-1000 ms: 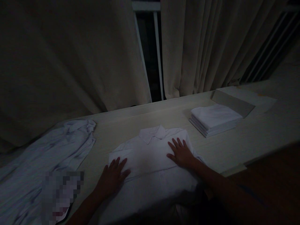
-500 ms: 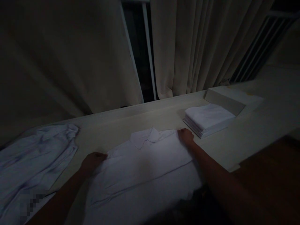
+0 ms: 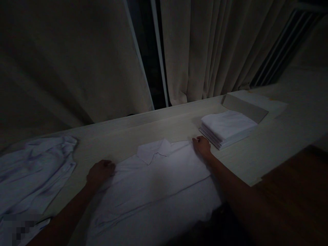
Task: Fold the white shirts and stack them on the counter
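Observation:
A white collared shirt (image 3: 166,177) lies spread on the pale table, its collar pointing away from me and a long crease across its body. My left hand (image 3: 101,172) is closed at the shirt's left shoulder, fingers curled on the edge. At the opposite shoulder, my right hand (image 3: 202,146) pinches the fabric between thumb and fingers. Just beyond that hand sits a neat stack of folded white cloth (image 3: 228,126). The near part of the shirt runs out of view, partly behind a dark shape at the bottom.
On the left lies a rumpled white garment (image 3: 38,167), with a blurred-out flat object (image 3: 23,229) below it. A pale box or board (image 3: 246,106) stands behind the stack. Beige curtains (image 3: 200,51) hang along the table's (image 3: 148,128) far edge. Brown floor (image 3: 297,191) shows at right.
The view has shifted slightly. My left hand has moved a little left and up with its fingers more curled; my right hand stays at the other shoulder. The shirt lies much as before.

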Available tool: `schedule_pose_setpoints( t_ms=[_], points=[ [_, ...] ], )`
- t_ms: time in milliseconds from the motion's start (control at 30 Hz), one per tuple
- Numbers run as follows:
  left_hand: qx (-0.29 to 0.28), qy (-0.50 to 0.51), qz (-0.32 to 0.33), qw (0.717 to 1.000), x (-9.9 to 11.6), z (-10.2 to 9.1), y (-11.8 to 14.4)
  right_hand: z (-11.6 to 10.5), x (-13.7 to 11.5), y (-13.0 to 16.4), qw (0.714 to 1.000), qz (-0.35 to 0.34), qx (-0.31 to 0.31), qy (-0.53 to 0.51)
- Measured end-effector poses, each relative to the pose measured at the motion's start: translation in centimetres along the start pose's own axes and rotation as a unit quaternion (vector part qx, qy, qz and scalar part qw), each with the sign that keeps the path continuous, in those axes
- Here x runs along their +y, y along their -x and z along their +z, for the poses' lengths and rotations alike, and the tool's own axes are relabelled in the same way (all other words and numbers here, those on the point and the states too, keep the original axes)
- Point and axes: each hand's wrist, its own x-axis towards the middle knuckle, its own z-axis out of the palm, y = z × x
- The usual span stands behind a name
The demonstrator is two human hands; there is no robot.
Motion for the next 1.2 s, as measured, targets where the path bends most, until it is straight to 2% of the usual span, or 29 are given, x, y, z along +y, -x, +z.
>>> schedule_pose_setpoints(
  t_ms=[100, 167, 233, 367, 467, 567, 767, 1067, 1200],
  points=[
    [0.009, -0.012, 0.079, 0.997, 4.1, 0.9, -1.5, -0.3, -1.2, -0.3, 0.997, -0.058, -0.027, 0.038],
    [0.010, -0.017, 0.144, 0.989, 7.9, 1.8, -2.4, -0.4, -2.0, -0.5, 0.991, -0.091, -0.058, 0.079],
    [0.001, -0.020, 0.213, 0.977, 12.1, 3.0, -3.3, -0.5, -2.3, -0.7, 0.986, -0.092, -0.088, 0.104],
    [-0.055, -0.025, 0.337, 0.940, 19.7, 5.5, -4.9, -0.7, -1.1, -1.5, 0.985, -0.071, -0.121, 0.101],
    [-0.100, -0.036, 0.386, 0.916, 23.2, 7.0, -6.1, -0.7, 0.2, -2.7, 0.983, -0.078, -0.149, 0.077],
    [-0.124, -0.049, 0.391, 0.911, 24.7, 7.7, -7.2, -0.5, 1.2, -3.8, 0.983, -0.078, -0.161, 0.048],
    [-0.101, -0.051, 0.342, 0.933, 24.6, 7.2, -8.6, -0.3, 2.2, -4.0, 0.992, -0.038, -0.124, 0.015],
    [-0.049, -0.037, 0.294, 0.954, 25.2, 7.5, -8.1, -0.7, 2.1, -3.3, 0.995, -0.017, -0.093, -0.038],
    [-0.037, -0.022, 0.285, 0.957, 25.0, 6.9, -7.6, -1.8, 1.5, -2.6, 0.997, -0.058, -0.053, -0.025]
  ],
)
